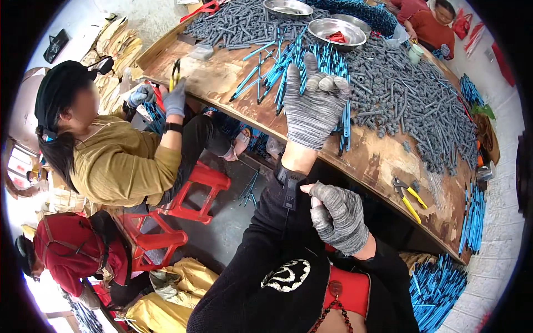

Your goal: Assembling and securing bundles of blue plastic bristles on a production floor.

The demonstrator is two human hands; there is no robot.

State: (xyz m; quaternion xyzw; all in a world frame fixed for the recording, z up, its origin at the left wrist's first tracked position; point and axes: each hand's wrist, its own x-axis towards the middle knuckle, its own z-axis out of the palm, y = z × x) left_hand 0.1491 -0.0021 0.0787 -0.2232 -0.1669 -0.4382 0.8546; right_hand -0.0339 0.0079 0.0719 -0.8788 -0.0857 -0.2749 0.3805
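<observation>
Across the span from 11 to 4 o'clock lies a wooden table (211,77), its surface worn and patchy. At 2 o'clock a broad heap of grey plastic parts (405,105) covers much of it. Toward 9 o'clock a co-worker (122,161) in a mustard top and dark cap sits facing the table, holding pliers in a gloved hand. Blue sticks (273,73) with dark ends lie in a loose bundle at 12 to 1 o'clock. Below the co-worker's knees, at 8 o'clock, stands a red stool (205,186).

At 1 o'clock the left hand (313,111), in a grey glove, reaches over the sticks with fingers partly bent; whether it grips one, I cannot tell. Around 4 o'clock the right hand (340,219), also gloved, hovers loosely curled before the chest; whether it holds anything is unclear. Just past 12 o'clock, a steel bowl (322,29) holds small red pieces (336,37). Between 3 and 4 o'clock, yellow-handled cutters (411,210) rest near the table's edge.
</observation>
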